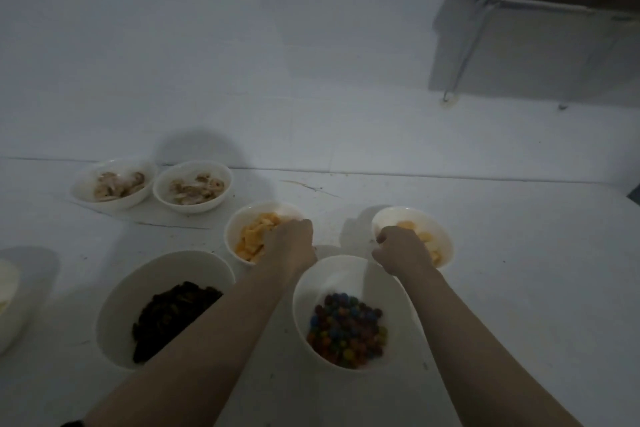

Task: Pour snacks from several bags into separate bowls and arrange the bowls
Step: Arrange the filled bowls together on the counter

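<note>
Several white bowls stand on a white table. My left hand grips the right rim of a bowl of orange chips. My right hand grips the near left rim of a second bowl of orange chips. Under my forearms, a bowl of dark snacks sits near left. A bowl of coloured round candies sits near centre. Two bowls of pale brown snacks, one at the far left and one beside it, stand at the back by the wall.
Another white bowl is cut off at the left edge. A white wall rises behind the table. A grey cabinet with a thin metal leg stands at the upper right.
</note>
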`<state>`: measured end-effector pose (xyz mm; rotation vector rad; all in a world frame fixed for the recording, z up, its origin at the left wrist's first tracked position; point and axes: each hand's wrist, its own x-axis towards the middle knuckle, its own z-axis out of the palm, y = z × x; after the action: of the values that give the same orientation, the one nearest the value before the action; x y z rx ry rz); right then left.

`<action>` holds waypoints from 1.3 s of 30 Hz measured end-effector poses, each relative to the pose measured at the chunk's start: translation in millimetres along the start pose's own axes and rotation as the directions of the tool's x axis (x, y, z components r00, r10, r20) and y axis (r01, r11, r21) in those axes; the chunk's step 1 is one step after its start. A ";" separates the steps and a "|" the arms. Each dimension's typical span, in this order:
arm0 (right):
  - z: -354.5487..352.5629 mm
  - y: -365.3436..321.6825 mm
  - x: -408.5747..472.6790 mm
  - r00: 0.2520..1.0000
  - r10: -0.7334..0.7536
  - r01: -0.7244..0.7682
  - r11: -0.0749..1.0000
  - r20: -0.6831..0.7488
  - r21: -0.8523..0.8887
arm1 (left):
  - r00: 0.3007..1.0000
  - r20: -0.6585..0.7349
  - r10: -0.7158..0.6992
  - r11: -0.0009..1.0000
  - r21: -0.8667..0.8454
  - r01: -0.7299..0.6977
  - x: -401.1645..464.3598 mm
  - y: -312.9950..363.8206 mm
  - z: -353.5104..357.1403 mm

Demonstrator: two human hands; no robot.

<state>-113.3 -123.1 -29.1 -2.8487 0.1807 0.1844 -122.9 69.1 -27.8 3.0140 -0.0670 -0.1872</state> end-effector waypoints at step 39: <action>25.7 -76.9 91.9 0.917 -0.383 0.389 0.921 -0.116 0.036 | 0.961 -0.261 -0.090 0.995 -0.061 0.077 84.3 -56.7 12.7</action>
<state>-14.8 -52.3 -46.1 -2.7666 -0.3507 -0.0554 -38.8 119.4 -57.5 2.9622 0.0884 0.2021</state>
